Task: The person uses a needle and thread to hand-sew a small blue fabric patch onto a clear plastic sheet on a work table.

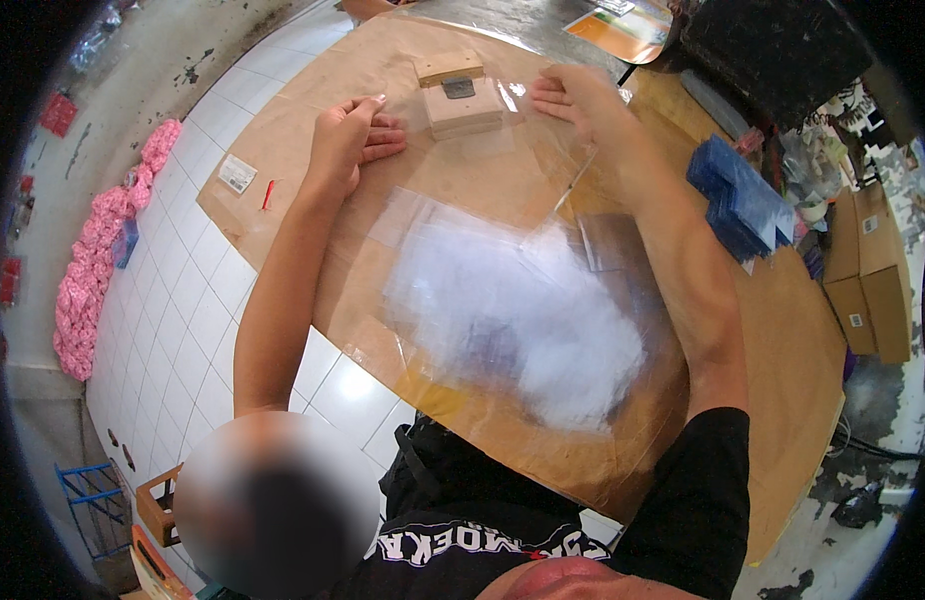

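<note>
Loosely curled at eleven o'clock, our left hand point(351, 142) looks empty; whether our blurred right hand point(580, 100) at one grips anything, we cannot tell. Clear plastic bags point(463, 270), contents unclear, lie nearer us than the wooden block point(465, 113) at twelve.

Plastic bags point(568, 335) lie before the block point(467, 115) (both on the table point(783, 400)).

On my feed, the one bold lettering: large white capitals point(453, 545) across the black shirt point(701, 485), partly cut off. White card point(238, 174) on the desk point(783, 350), left side: dark print, too small for me. White labels point(869, 225) on cardboard boxes point(888, 275), right: unreadable. Orange-and-white sheet point(623, 38), top: I can read nothing.
</note>
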`<state>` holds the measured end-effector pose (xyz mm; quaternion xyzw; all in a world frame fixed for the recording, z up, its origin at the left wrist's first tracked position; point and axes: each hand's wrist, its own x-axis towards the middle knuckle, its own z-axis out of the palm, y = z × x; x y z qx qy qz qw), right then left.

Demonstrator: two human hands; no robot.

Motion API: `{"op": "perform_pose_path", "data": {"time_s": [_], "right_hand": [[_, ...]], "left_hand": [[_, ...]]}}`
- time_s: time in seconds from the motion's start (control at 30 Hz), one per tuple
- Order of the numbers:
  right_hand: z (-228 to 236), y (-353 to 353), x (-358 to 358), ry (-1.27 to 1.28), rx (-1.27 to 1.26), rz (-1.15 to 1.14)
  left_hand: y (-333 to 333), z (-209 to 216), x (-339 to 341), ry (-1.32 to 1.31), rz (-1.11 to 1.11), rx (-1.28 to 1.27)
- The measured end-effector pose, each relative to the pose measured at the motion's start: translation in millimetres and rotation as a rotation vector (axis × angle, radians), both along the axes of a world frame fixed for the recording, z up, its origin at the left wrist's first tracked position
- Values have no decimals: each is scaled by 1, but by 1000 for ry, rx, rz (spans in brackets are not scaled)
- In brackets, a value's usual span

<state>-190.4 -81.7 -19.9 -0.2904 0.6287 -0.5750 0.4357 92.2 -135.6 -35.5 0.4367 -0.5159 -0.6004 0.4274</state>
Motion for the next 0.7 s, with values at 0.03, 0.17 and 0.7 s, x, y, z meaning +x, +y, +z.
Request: {"op": "perform_pose_path", "data": {"time_s": [0.03, 0.17, 0.7], "right_hand": [[4, 1, -6, 139, -36, 36], [41, 3, -42, 673, -66, 151], [57, 191, -24, 1312, 35, 944]], "left_hand": [[1, 2, 0, -14, 26, -19], [1, 9, -2, -157, 146, -141], [90, 34, -20, -210, -401, -1742]]}}
